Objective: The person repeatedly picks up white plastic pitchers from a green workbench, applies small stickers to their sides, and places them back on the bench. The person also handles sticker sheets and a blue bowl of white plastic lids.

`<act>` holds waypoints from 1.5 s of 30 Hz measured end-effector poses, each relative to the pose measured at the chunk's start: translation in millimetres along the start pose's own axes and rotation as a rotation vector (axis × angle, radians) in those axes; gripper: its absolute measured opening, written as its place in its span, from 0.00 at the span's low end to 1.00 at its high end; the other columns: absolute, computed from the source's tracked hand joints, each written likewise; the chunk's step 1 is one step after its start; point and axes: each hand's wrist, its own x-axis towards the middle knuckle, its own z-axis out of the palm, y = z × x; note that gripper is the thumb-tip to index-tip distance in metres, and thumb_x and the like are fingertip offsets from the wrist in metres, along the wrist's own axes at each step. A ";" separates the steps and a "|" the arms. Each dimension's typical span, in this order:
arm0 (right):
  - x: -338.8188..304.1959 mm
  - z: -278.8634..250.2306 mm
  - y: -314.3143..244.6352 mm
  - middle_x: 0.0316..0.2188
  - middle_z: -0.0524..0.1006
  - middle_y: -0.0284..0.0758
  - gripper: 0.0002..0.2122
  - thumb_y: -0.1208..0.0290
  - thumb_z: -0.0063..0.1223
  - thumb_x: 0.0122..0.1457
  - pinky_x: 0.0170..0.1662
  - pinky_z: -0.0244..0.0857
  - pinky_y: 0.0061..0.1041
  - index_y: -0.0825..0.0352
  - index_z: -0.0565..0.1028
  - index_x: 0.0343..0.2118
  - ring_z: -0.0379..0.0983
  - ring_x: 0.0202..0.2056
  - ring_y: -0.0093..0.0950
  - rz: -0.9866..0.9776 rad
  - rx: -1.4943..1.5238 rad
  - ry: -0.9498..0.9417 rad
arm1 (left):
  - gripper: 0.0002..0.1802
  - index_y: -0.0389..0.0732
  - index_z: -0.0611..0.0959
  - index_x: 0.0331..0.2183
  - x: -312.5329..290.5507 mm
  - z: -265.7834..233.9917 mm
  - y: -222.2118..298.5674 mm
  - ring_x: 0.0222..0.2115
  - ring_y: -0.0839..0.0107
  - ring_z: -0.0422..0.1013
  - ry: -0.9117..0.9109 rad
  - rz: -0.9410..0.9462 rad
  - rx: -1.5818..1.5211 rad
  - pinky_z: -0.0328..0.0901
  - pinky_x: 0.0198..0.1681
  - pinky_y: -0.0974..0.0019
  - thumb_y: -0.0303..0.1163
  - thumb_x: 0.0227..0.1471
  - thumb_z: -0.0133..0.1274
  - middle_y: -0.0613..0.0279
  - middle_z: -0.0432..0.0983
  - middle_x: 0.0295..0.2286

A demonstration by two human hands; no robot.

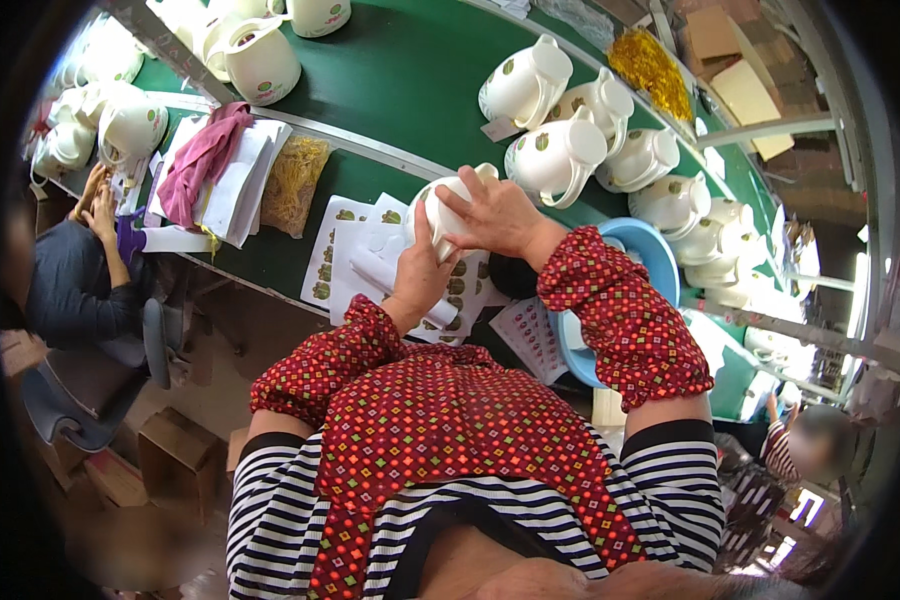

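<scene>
A white jug [425, 226] with a green decal is between my two hands, tilted above sheets on the green bench. My left hand [418, 278] grips its near side, thumb up against the surface. Across the top and right side of the jug lies my right hand [505, 215], fingers bent and pressed to it. Part of the jug is hidden behind the fingers. Beneath my hands are white decal sheets [323, 262] with green and brown prints, and a curled white sheet [375, 268].
Finished-looking white jugs [555, 155] stand in a row at right; more [260, 65] stand at upper left. A blue basin [665, 250] sits by my right forearm. Left are a pink cloth [205, 165] on papers and a yellow bundle [295, 185]. Co-workers sit left [80, 290] and far right.
</scene>
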 end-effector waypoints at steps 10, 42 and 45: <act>5.9 -0.6 -57.2 0.54 0.65 0.55 0.34 0.42 0.56 0.61 0.34 0.77 0.43 0.61 0.63 0.60 0.80 0.34 0.51 0.683 0.204 0.000 | 0.59 0.31 0.39 0.70 -6.2 -11.1 -15.9 0.40 0.39 0.77 -0.057 0.120 0.107 0.72 0.42 0.49 0.27 0.52 0.63 0.35 0.79 0.41; -24.6 -58.6 -132.6 0.38 0.82 0.44 0.22 0.61 0.70 0.53 0.46 0.72 0.37 0.67 0.79 0.48 0.79 0.40 0.43 0.311 0.988 -0.090 | 0.29 0.38 0.83 0.48 -93.6 -150.4 31.7 0.48 0.52 0.76 0.013 0.731 0.221 0.74 0.49 0.58 0.20 0.39 0.66 0.49 0.75 0.52; -28.7 -57.2 -134.7 0.36 0.82 0.43 0.16 0.65 0.68 0.54 0.42 0.72 0.35 0.66 0.81 0.44 0.80 0.38 0.42 0.303 0.995 -0.032 | 0.41 0.36 0.72 0.60 -97.3 -150.8 43.0 0.54 0.56 0.72 -0.072 0.489 -0.011 0.70 0.56 0.58 0.22 0.44 0.68 0.48 0.71 0.55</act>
